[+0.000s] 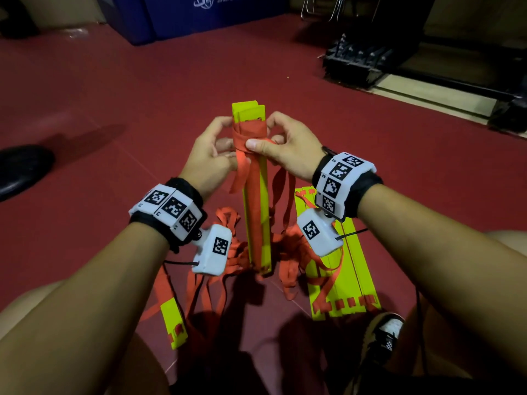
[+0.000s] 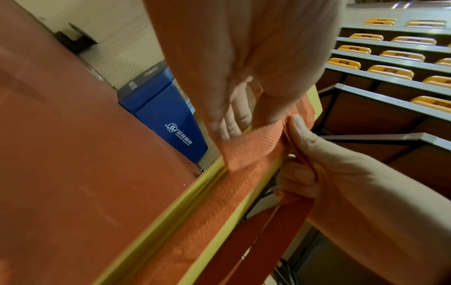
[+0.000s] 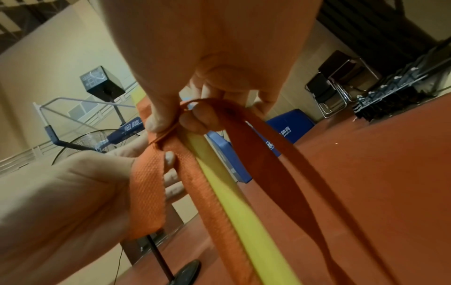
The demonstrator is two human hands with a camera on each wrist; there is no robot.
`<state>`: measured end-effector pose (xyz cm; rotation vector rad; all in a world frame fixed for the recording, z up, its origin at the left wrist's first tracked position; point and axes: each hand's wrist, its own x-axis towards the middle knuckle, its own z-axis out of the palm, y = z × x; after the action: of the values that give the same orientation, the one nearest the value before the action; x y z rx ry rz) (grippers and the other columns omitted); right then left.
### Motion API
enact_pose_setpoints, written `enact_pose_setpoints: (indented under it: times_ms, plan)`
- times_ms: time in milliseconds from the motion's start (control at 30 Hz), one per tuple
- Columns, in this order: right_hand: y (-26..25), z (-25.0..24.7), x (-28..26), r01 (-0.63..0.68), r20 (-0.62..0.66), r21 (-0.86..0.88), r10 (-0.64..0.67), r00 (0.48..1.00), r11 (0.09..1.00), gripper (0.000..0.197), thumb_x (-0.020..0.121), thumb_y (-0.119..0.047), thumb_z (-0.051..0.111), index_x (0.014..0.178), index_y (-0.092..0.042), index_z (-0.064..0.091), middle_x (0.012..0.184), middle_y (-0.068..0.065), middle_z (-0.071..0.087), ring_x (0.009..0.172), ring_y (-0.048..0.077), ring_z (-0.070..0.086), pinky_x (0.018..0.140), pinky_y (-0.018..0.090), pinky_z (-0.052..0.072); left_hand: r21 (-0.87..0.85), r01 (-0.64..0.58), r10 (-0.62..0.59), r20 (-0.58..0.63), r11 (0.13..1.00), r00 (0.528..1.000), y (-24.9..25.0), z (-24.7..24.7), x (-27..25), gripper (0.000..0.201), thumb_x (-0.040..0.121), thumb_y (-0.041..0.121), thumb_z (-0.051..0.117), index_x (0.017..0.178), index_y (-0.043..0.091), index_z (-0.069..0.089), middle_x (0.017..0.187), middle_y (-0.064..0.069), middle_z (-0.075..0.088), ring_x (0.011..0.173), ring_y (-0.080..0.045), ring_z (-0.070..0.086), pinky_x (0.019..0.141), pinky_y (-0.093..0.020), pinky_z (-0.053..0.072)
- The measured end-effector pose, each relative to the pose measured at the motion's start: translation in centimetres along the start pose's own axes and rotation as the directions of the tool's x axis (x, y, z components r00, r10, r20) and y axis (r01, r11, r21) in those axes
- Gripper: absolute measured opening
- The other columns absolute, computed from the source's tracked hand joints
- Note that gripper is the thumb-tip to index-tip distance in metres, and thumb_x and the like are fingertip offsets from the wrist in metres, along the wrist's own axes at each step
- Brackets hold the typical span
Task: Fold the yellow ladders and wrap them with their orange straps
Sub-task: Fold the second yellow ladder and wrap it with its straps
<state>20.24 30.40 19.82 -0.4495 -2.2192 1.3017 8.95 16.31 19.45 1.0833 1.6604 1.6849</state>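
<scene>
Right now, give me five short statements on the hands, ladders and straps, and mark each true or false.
1. Both hands hold the folded ladder bundle upright. True.
2. The right hand pinches the orange strap wound near the bundle's top. True.
3. The left hand rests on the floor. False: it holds the bundle.
4. The second yellow ladder on the floor is wrapped. False: it lies flat, straps loose.
5. The mat behind is green. False: blue.

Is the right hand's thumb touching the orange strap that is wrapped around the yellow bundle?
Touching. In the head view, the right hand presses its thumb flat on the orange fabric strap wound around the upright folded yellow plastic ladder bundle.
</scene>
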Motion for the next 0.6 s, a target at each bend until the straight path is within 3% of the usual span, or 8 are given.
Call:
enact_pose_setpoints:
  times_ms: [133, 267, 333, 400, 467, 500, 533, 600]
  plan:
    - [0.3, -0.1, 0.3, 0.004, -0.002, -0.022, -0.004, 1.0, 1.0, 0.052, 0.068, -0.065, 0.069, 0.093, -0.019, 0.066, 0.054, -0.013, 0.053, 0.05, 0.006, 0.048, 0.056, 0.028, 0.04, -0.051, 0.002, -0.001, 0.019, 0.999, 1.0, -0.1, 0.2, -0.1, 0.062, 0.077, -0.012, 0.062, 0.129, 0.019, 0.046, 0.1, -0.023, 0.068, 0.085, -0.029, 0.063, 0.07, -0.033, 0.055]
    - [0.7, -0.1, 0.4, 0.006, -0.023, -0.074, -0.008, 1.0, 0.997, 0.046, 0.078, -0.052, 0.074, 0.086, -0.008, 0.065, 0.051, -0.012, 0.043, 0.05, 0.01, 0.042, 0.056, 0.03, 0.036, 0.029, 0.053, -0.052, -0.019, 0.998, 0.998, 0.3, -0.1, 0.3, 0.069, 0.084, -0.025, 0.04, 0.138, 0.018, 0.052, 0.085, -0.004, 0.07, 0.053, -0.01, 0.054, 0.044, -0.017, 0.039]
    - [1.0, 0.0, 0.4, -0.016, -0.014, -0.057, 0.015, 1.0, 0.998, 0.046, 0.083, -0.043, 0.076, 0.087, 0.0, 0.061, 0.052, -0.01, 0.041, 0.049, 0.01, 0.04, 0.055, 0.028, 0.034, 0.013, 0.06, -0.06, -0.034, 0.998, 0.998, 0.6, -0.2, 0.3, 0.074, 0.08, -0.029, 0.032, 0.142, 0.008, 0.052, 0.094, -0.005, 0.07, 0.058, -0.006, 0.06, 0.041, -0.015, 0.038]
    - [1.0, 0.1, 0.3, -0.042, -0.01, -0.019, 0.042, 0.999, 0.999, 0.048, 0.082, -0.04, 0.078, 0.083, 0.002, 0.057, 0.053, -0.006, 0.043, 0.052, 0.013, 0.04, 0.055, 0.028, 0.034, 0.042, 0.057, -0.057, -0.006, 0.998, 0.998, 0.7, -0.2, 0.2, 0.076, 0.075, -0.021, 0.043, 0.145, 0.009, 0.052, 0.101, -0.005, 0.066, 0.065, -0.004, 0.062, 0.047, -0.017, 0.042]
    - [0.7, 0.3, 0.4, -0.047, -0.018, 0.021, 0.048, 0.999, 0.999, 0.052, 0.076, -0.047, 0.078, 0.077, -0.002, 0.052, 0.054, -0.002, 0.044, 0.053, 0.016, 0.04, 0.056, 0.031, 0.034, 0.193, 0.029, -0.036, 0.037, 0.981, 0.999, 0.2, -0.4, 0.3, 0.085, 0.067, 0.008, 0.066, 0.147, 0.031, 0.051, 0.101, 0.001, 0.059, 0.074, -0.007, 0.058, 0.064, -0.032, 0.054]
    - [0.5, 0.3, 0.4, -0.051, -0.021, 0.035, 0.052, 0.998, 0.998, 0.049, 0.074, -0.048, 0.077, 0.073, -0.007, 0.05, 0.053, -0.003, 0.044, 0.052, 0.016, 0.04, 0.055, 0.031, 0.034, 0.296, 0.003, -0.024, 0.068, 0.955, 0.997, -0.1, -0.4, 0.3, 0.094, 0.063, 0.025, 0.076, 0.149, 0.042, 0.044, 0.107, -0.001, 0.058, 0.085, -0.013, 0.06, 0.084, -0.047, 0.057]
    - [0.3, 0.4, 0.5, -0.055, -0.026, 0.048, 0.056, 0.998, 0.997, 0.045, 0.074, -0.046, 0.078, 0.069, -0.014, 0.046, 0.051, -0.006, 0.044, 0.049, 0.014, 0.039, 0.054, 0.03, 0.034, 0.364, -0.021, -0.018, 0.103, 0.931, 0.995, -0.7, -0.5, 0.3, 0.105, 0.06, 0.039, 0.082, 0.153, 0.047, 0.033, 0.12, -0.006, 0.059, 0.1, -0.021, 0.062, 0.101, -0.057, 0.051]
    - [-0.2, 0.5, 0.4, -0.06, -0.026, 0.078, 0.062, 0.998, 0.995, 0.044, 0.075, -0.042, 0.079, 0.067, -0.021, 0.041, 0.047, -0.011, 0.043, 0.045, 0.01, 0.04, 0.052, 0.029, 0.035, 0.351, -0.052, -0.013, 0.179, 0.935, 0.984, -1.7, 0.0, 0.1, 0.126, 0.064, 0.044, 0.086, 0.161, 0.036, 0.007, 0.144, -0.009, 0.055, 0.127, -0.027, 0.06, 0.109, -0.056, 0.047]
